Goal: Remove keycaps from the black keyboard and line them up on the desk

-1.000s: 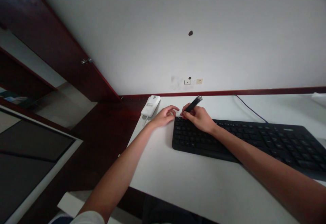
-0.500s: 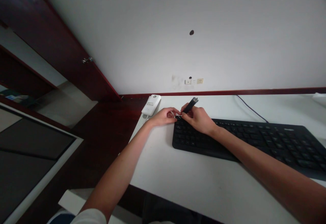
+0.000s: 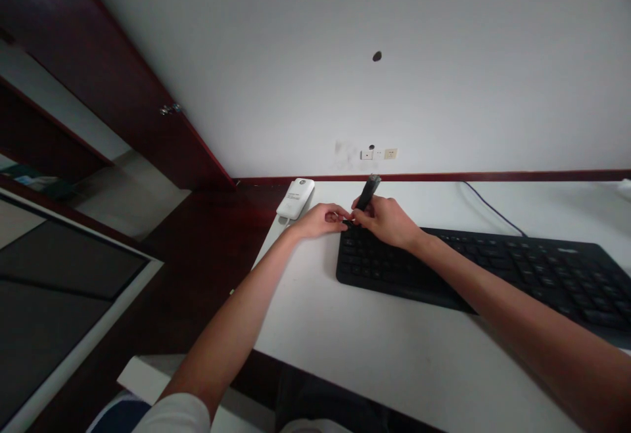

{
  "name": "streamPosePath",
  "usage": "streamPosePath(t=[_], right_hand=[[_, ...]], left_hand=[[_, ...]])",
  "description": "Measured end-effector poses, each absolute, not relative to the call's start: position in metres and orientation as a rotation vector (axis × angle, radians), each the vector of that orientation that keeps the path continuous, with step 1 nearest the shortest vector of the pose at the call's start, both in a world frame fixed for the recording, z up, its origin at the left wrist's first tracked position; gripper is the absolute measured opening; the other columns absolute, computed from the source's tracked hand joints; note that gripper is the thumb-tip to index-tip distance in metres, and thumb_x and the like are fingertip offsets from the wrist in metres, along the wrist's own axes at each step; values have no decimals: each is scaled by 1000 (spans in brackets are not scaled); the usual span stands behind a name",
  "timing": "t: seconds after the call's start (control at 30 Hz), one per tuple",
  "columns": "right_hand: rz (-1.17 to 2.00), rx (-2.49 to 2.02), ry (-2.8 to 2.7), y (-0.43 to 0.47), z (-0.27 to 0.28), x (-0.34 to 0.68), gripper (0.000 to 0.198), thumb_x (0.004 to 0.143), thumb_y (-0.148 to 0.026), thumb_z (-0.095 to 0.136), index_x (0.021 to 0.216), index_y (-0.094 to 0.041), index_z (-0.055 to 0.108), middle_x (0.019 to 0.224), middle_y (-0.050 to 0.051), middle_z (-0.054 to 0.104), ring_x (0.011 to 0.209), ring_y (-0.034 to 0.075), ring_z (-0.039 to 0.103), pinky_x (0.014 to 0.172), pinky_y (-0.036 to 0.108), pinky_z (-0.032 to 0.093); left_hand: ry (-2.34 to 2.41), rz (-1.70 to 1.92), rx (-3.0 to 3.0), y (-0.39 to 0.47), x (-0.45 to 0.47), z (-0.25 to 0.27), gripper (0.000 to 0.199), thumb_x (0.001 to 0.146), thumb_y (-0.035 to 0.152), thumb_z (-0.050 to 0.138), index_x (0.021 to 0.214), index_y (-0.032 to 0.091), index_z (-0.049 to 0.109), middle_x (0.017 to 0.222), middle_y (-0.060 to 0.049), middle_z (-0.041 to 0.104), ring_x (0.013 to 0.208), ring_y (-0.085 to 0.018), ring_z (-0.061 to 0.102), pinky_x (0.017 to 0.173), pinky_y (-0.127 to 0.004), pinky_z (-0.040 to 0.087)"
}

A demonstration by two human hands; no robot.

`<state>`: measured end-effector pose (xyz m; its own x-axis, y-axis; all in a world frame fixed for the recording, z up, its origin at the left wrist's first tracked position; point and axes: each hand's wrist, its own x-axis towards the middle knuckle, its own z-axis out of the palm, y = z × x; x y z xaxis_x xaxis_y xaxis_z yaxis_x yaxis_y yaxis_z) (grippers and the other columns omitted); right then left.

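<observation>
A black keyboard (image 3: 394, 275) lies on the white desk (image 3: 345, 341), its left end beneath my hands. My right hand (image 3: 389, 219) is closed around a black, pen-shaped tool (image 3: 367, 194) with a greyish upper end. That tool stands tilted, its lower tip at the keyboard's top left corner and mostly hidden by my fingers. Close against it, my left hand (image 3: 320, 221) has thumb and fingers brought together at the same corner. Whatever is between the left fingertips is too small to make out.
A white phone-like device (image 3: 296, 198) with a cable lies at the desk's back left corner. Behind the keyboard runs a dark cable (image 3: 493, 208). Wall sockets (image 3: 378, 154) sit above the desk, and a dark red door (image 3: 148, 91) stands at the left.
The tool in my right hand has turned more upright. Thin pale lines seen near its tip are now mostly hidden. Both hands stay at the keyboard's corner, and the view has shifted slightly.
</observation>
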<state>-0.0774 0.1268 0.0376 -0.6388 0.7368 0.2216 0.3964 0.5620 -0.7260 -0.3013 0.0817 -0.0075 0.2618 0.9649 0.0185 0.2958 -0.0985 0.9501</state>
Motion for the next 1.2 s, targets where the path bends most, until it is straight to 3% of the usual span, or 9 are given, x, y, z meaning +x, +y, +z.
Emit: streamPosePath(t=[0.4,0.63,1.0,1.2], right_hand=[[848,-812,-2374,123,46,-76,21,92,-38,64,95,-21,76,69,3,70,63,19,64,57,28,41],[1103,-720,-2274,136,36,-74,12,89,-29,65,93,-22,74,77,2,76,69,21,70,64,30,52],[1071,-753,-2305,136,36,-73,14,89,-29,66,97,-23,75,81,3,78,73,23,73,66,31,55],[1224,-768,-2155,141,27,-73,11,88,-30,71,95,-22,75,82,5,79,74,25,76,69,35,60]], left_hand=[[1184,916,1611,85,-304,-17,26,78,25,83,99,13,72,92,-5,71,82,-14,63,80,-30,48],[1179,904,1605,83,-303,-12,24,79,22,82,98,13,72,97,-8,73,89,-16,67,87,-33,51],[1210,896,1588,82,-302,-11,27,78,23,82,100,13,71,96,-7,71,85,-15,64,83,-31,49],[1197,890,1572,82,-302,-9,29,77,24,83,102,14,73,90,-5,70,82,-14,62,81,-30,48]])
